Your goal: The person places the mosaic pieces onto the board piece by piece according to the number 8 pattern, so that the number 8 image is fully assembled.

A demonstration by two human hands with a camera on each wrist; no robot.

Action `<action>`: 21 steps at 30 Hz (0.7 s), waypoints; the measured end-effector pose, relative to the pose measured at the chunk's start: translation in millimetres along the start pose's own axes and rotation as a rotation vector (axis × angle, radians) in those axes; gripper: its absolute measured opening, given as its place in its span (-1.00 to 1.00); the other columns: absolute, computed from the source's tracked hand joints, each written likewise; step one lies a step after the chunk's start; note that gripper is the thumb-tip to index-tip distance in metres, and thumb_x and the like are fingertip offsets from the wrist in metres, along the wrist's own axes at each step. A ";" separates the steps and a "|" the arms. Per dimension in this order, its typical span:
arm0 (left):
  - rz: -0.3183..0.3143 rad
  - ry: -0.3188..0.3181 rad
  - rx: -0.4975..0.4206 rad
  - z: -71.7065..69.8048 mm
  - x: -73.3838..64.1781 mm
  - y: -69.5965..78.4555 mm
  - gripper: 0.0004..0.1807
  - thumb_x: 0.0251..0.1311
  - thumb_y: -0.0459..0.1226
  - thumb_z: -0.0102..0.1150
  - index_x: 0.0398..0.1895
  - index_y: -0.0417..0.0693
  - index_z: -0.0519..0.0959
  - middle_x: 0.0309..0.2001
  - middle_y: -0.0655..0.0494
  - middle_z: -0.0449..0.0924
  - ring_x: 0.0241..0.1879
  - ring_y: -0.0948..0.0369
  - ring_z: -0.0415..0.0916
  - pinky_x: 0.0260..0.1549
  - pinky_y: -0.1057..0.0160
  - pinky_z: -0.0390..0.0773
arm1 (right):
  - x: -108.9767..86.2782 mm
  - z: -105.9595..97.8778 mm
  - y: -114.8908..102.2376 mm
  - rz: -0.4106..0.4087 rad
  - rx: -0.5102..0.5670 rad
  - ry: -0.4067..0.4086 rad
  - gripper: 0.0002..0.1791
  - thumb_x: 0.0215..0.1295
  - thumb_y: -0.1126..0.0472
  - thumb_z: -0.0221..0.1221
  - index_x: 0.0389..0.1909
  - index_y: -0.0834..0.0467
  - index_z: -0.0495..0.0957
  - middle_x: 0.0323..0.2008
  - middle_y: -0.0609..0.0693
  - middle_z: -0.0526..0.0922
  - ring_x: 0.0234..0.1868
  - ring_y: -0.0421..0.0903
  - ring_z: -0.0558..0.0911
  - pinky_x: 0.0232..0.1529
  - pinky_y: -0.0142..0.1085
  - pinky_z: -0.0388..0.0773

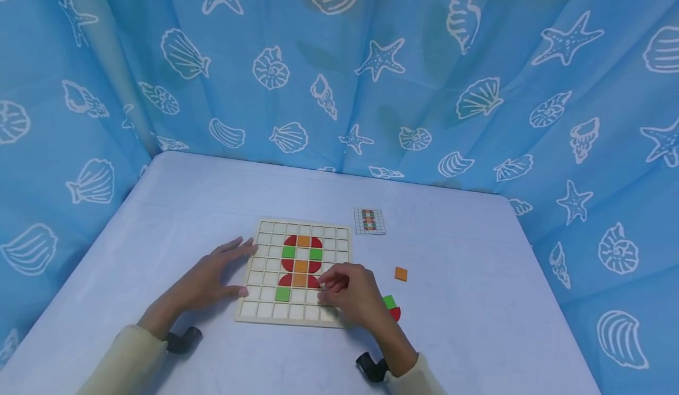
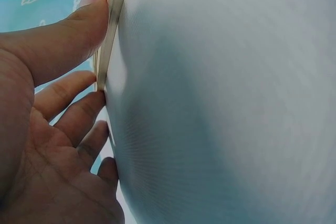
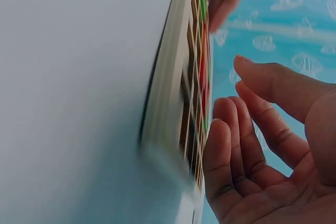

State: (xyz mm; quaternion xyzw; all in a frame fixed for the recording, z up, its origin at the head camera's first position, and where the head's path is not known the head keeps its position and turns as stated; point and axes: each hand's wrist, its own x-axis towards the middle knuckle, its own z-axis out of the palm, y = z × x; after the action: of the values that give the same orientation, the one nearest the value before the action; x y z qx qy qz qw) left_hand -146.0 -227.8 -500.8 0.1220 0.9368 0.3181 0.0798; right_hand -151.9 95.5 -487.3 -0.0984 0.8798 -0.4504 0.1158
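Note:
A cream wooden grid board (image 1: 265,311) lies on the table, with red, orange and green tiles set in its middle columns. My left hand (image 1: 214,274) is at the board's left side, thumb and fingers spread, fingertips touching its edge; the left wrist view shows the thumb against the frame. Over the board's lower right is my right hand (image 1: 352,295), fingers bent, close to a red quarter-round tile (image 1: 313,281). In the right wrist view a gap shows between thumb and fingertips, and no tile is seen there. A green tile (image 1: 283,293) sits in the row below.
Right of the board lie an orange square tile (image 1: 401,273), a green tile (image 1: 389,302) and a red rounded tile (image 1: 395,313), the last two partly behind my right hand. A small pattern card (image 1: 369,221) lies beyond the board. A blue shell-print curtain (image 1: 329,135) borders the table.

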 end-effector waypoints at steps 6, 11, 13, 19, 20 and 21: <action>0.013 0.009 0.003 0.7 -0.7 -0.7 0.01 0.10 -0.12 0.63 0.63 0.10 0.32 0.67 -0.12 0.20 0.65 -0.32 0.05 0.46 -0.47 0.29 | -8.8 -25.7 17.6 0.067 0.009 0.048 -0.79 0.18 0.26 0.55 -0.20 0.00 0.79 -0.31 -0.10 0.70 -0.29 -0.11 0.61 -0.28 -0.41 0.62; 0.012 0.008 0.002 -0.1 -0.2 0.6 0.01 0.11 -0.10 0.62 0.64 0.11 0.32 0.67 -0.12 0.20 0.65 -0.32 0.06 0.45 -0.47 0.30 | -15.7 -44.1 30.1 0.127 0.020 0.109 -0.77 0.15 0.31 0.56 -0.21 0.01 0.80 -0.32 -0.07 0.68 -0.28 -0.11 0.59 -0.30 -0.41 0.62; 0.009 0.004 0.002 -0.1 0.0 0.1 0.01 0.11 -0.11 0.62 0.64 0.11 0.31 0.67 -0.12 0.19 0.65 -0.31 0.05 0.46 -0.46 0.29 | -18.0 -50.8 35.7 0.146 0.020 0.126 -0.77 0.14 0.33 0.55 -0.22 0.01 0.80 -0.32 -0.06 0.68 -0.29 -0.10 0.59 -0.31 -0.41 0.62; 0.000 -0.004 -0.005 0.1 -0.2 -2.9 0.02 0.11 -0.12 0.62 0.64 0.11 0.31 0.68 -0.15 0.15 0.66 -0.32 0.02 0.48 -0.48 0.25 | -26.5 -67.5 51.0 0.186 -0.013 0.140 -0.72 0.12 0.38 0.54 -0.18 0.01 0.82 -0.27 -0.06 0.71 -0.26 -0.11 0.60 -0.29 -0.40 0.61; -0.002 -0.005 -0.006 0.2 -0.3 -3.1 0.02 0.11 -0.12 0.62 0.64 0.11 0.30 0.69 -0.16 0.15 0.66 -0.32 0.02 0.48 -0.48 0.25 | -27.9 -69.5 53.1 0.197 -0.023 0.139 -0.71 0.12 0.37 0.54 -0.17 0.00 0.82 -0.26 -0.06 0.71 -0.26 -0.10 0.60 -0.29 -0.40 0.61; -0.004 -0.006 -0.009 0.3 -0.2 -3.4 0.02 0.11 -0.11 0.62 0.64 0.11 0.30 0.69 -0.16 0.14 0.66 -0.32 0.02 0.48 -0.48 0.24 | -28.9 -71.3 55.0 0.212 -0.032 0.136 -0.71 0.12 0.37 0.54 -0.16 0.00 0.82 -0.25 -0.06 0.71 -0.25 -0.10 0.59 -0.29 -0.39 0.61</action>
State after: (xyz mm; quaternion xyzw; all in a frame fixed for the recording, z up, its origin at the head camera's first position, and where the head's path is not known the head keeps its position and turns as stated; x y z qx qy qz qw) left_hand -146.3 -230.3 -503.1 0.1208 0.9354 0.3216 0.0837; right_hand -148.9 190.0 -488.3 0.0240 0.8982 -0.4271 0.1010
